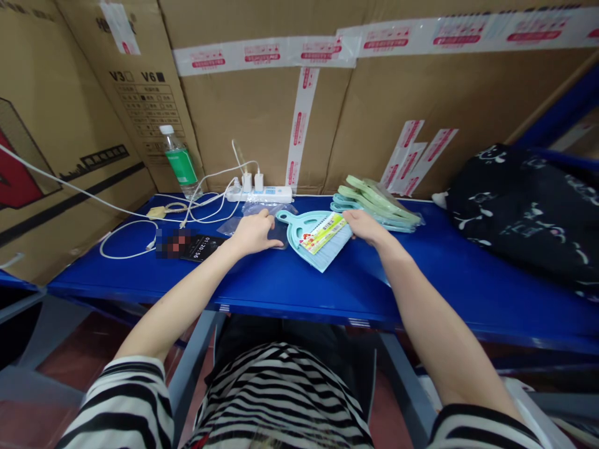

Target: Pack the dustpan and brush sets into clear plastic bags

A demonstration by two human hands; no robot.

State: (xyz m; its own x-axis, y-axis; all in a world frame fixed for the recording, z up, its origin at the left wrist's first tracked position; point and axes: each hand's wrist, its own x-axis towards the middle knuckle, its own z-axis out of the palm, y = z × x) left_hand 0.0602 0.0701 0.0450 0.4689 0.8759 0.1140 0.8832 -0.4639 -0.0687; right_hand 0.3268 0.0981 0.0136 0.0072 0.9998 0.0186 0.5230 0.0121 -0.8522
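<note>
A light-blue dustpan and brush set point(302, 232) with a yellow-green label card point(322, 234) lies on the blue table, its handle toward the back left and its bristles toward me. My right hand point(367, 229) pinches the set at its right edge, by the end of the card. To the left of the dustpan is my left hand point(255, 234), thumb and fingers apart, over a clear plastic bag point(276, 236). Whether its fingertips touch the bag I cannot tell. Behind my right hand is a stack of green and blue dustpan sets point(377, 202), partly in clear wrapping.
A white power strip point(276, 194) with chargers and looping white cables stands at the back. Left of it are a bottle with a green label point(181, 165) and a phone point(201, 247). A black patterned bag point(519, 218) lies at right. Cardboard boxes point(253, 112) wall the back.
</note>
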